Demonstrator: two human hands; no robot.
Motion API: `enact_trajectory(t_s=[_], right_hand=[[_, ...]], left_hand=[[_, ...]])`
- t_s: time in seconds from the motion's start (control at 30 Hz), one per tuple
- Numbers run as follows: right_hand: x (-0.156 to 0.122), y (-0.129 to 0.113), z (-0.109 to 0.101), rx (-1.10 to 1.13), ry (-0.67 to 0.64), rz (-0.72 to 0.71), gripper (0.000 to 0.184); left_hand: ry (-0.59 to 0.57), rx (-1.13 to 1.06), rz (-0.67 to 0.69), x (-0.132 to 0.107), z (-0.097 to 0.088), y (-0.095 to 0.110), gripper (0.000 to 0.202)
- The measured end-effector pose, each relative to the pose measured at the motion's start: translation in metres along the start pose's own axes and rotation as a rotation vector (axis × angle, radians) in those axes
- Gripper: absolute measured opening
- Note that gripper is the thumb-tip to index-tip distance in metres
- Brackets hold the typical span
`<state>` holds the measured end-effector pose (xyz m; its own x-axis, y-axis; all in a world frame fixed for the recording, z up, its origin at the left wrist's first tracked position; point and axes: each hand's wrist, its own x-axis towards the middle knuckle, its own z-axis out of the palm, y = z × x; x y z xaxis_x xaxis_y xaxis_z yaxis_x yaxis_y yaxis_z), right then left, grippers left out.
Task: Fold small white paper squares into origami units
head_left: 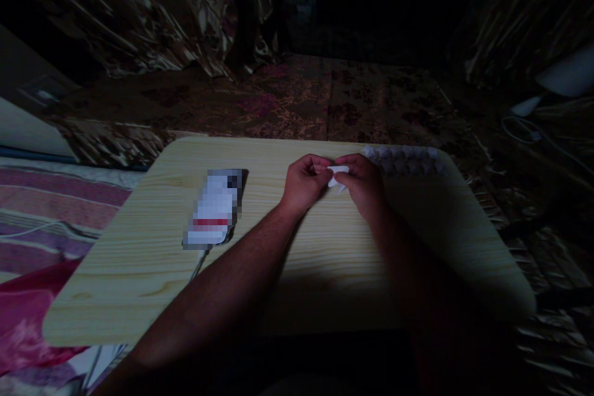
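Between my two hands, over the far middle of the wooden table (223,297), is a small piece of white folded paper (340,177). The fingers of my left hand (306,182) pinch its left side. My right hand (362,182) grips the right side, thumb pressed on the front, and a pointed corner sticks out below. Just beyond my right hand, several small pale folded paper pieces (408,161) stand in rows along the table's far right edge. Dim light hides their exact shape.
A pixelated phone-like object (213,207) lies on the left of the table, with a white cable (200,263) running from it. Striped bedding (51,204) and a pink cloth (37,315) are at the left. Patterned fabric (288,99) lies beyond the table; a white lamp (568,74) stands right.
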<state>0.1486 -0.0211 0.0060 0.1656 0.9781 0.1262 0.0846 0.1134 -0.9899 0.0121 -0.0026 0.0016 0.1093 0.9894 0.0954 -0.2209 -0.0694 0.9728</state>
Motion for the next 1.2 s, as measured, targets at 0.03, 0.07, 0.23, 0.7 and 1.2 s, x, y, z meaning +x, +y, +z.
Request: enact_trajectory(t_s=[0.03, 0.07, 0.23, 0.7, 1.2], right_hand=[[-0.0001, 0.0002, 0.0, 0.001, 0.0, -0.001, 0.03], [-0.0002, 0.0004, 0.0, 0.005, -0.003, -0.001, 0.03], [-0.0011, 0.001, -0.0002, 0.037, -0.013, -0.018, 0.029], [-0.0003, 0.004, 0.0018, -0.093, 0.045, 0.052, 0.016], [-0.0019, -0.0032, -0.004, -0.268, 0.055, -0.009, 0.014]], left_hand=[[0.001, 0.001, 0.0, 0.0, 0.0, -0.0001, 0.023], [0.001, 0.0, 0.0, 0.0, 0.0, -0.0003, 0.023], [-0.017, -0.011, 0.007, 0.0006, -0.0013, -0.0019, 0.021], [-0.009, 0.0, 0.038, 0.0014, -0.0013, -0.0024, 0.016], [-0.033, -0.035, -0.074, 0.0034, -0.0017, -0.0023, 0.019]])
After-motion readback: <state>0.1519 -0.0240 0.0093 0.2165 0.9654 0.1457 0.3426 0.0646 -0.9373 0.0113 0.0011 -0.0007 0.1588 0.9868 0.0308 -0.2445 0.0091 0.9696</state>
